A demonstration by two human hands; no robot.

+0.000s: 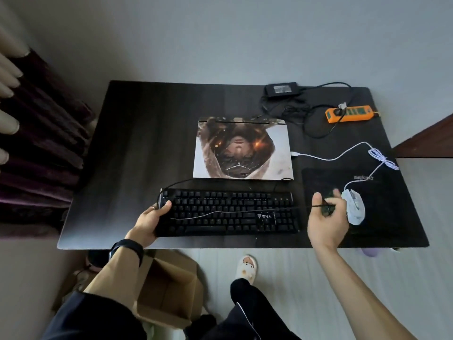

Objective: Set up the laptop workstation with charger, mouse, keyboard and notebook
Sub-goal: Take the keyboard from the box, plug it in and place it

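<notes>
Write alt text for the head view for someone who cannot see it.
A person's left hand grips the left end of a keyboard on a table while the right hand pinches its cable beside a white mouse. Behind lie a closed laptop, a charger and an orange power strip.

Just behind the left hand [149, 222] a broad black band [127, 249], smooth and matte, circles the wrist. Farther back from that hand the forearm is bare until a loose dark sleeve [93, 315] covers the arm from about the elbow, while the arm behind the right hand [326, 222] is bare along all that shows. Nearer the body, between the two hands, are dark trousers [247, 307] with a thin pale line of piping running down the leg, and a white slipper [246, 267] with a small cartoon-like pattern in tan on its top.
</notes>
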